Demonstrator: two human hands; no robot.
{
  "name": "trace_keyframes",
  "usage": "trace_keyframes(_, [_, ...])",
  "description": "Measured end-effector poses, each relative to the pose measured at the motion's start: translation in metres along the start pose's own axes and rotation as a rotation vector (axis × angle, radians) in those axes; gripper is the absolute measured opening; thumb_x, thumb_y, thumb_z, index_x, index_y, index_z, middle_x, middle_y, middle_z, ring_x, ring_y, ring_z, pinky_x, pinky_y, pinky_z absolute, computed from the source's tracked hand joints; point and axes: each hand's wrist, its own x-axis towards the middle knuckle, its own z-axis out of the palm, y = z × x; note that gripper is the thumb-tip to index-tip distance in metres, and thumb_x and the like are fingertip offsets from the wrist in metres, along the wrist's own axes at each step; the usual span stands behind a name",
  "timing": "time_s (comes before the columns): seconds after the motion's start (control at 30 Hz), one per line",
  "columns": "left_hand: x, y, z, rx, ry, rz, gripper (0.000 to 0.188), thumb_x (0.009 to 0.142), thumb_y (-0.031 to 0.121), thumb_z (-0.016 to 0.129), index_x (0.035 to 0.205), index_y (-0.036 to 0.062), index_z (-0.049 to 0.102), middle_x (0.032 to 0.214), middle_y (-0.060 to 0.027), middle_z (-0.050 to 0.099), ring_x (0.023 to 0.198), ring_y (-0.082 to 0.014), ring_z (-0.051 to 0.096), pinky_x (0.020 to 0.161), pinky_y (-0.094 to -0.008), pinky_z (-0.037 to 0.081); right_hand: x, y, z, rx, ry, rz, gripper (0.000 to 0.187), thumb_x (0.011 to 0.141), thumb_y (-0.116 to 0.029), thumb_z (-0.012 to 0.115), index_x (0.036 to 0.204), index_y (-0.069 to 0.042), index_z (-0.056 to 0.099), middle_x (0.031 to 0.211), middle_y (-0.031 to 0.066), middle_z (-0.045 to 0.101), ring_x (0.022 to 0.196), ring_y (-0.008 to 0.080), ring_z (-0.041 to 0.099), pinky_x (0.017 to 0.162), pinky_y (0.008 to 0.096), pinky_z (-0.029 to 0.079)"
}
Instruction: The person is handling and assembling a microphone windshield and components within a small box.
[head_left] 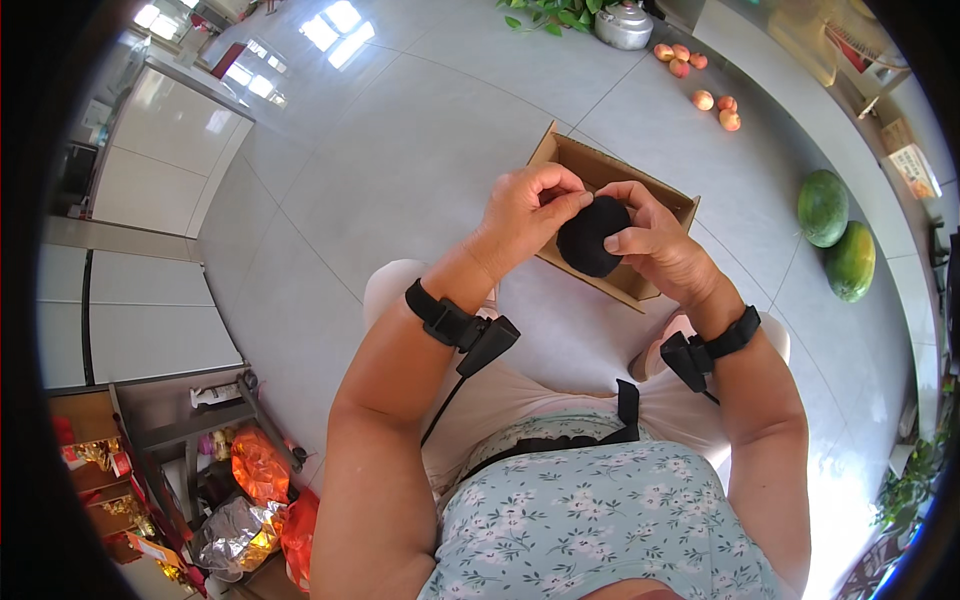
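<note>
A round black ball (592,238), fuzzy-looking like wound yarn, is held up over an open cardboard box. My right hand (655,240) wraps round its right side, with the thumb across the front and the fingers at the top. My left hand (532,208) is at the ball's upper left edge, thumb and forefinger pinched together. What lies between those fingertips is too small to make out. The cardboard box (568,152) stands on the floor between my feet, and my hands hide much of its inside.
Two green melons (824,208) lie on the floor to the right. Several peaches (702,100) and a metal kettle (624,26) are farther off, beside a leafy plant (560,14). At the lower left, a low open cabinet holds orange and silver bags (240,538). A wrist strap with a black device is on each forearm.
</note>
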Motion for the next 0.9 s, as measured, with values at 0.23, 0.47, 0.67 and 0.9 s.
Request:
trace_keyframes(0.23, [0.002,0.001,0.001,0.058,0.022,-0.046,0.008,0.09,0.01,0.07,0.089,0.0018,0.07,0.07,0.0011,0.064,0.061,-0.0034,0.055,0.054,-0.0209,0.045,-0.003,-0.001,-0.003,0.11,-0.111,-0.027,0.063,0.075,-0.01,0.072,0.132,-0.008,0.044,0.118,0.0079,0.056,0.108,0.0195,0.058,0.098,0.0374,0.049])
trace_keyframes(0.47, [0.003,-0.005,0.0,0.114,-0.002,-0.083,0.007,0.091,0.009,0.067,0.09,0.0025,0.07,0.067,0.0006,0.062,0.058,-0.0048,0.053,0.052,-0.0214,0.043,-0.002,-0.004,-0.006,0.225,-0.072,-0.091,0.057,0.078,-0.013,0.072,0.128,-0.009,0.046,0.119,0.0085,0.056,0.11,0.0203,0.058,0.097,0.0397,0.048])
trace_keyframes(0.67, [-0.002,0.003,0.001,0.261,-0.076,-0.105,0.011,0.088,0.013,0.068,0.09,0.0029,0.071,0.073,-0.0081,0.069,0.062,-0.0125,0.06,0.06,-0.0285,0.049,0.002,-0.003,-0.009,0.301,0.008,-0.174,0.054,0.08,-0.015,0.072,0.126,-0.008,0.044,0.12,0.0101,0.056,0.11,0.0218,0.057,0.099,0.0411,0.047])
trace_keyframes(0.9, [-0.008,0.002,0.003,0.098,-0.23,-0.045,0.008,0.088,0.009,0.07,0.089,0.0011,0.069,0.069,-0.0006,0.062,0.062,-0.0059,0.053,0.057,-0.0231,0.044,0.008,-0.001,-0.013,0.281,0.137,-0.26,0.053,0.083,-0.016,0.071,0.125,-0.005,0.04,0.121,0.0133,0.054,0.11,0.024,0.057,0.097,0.0425,0.047])
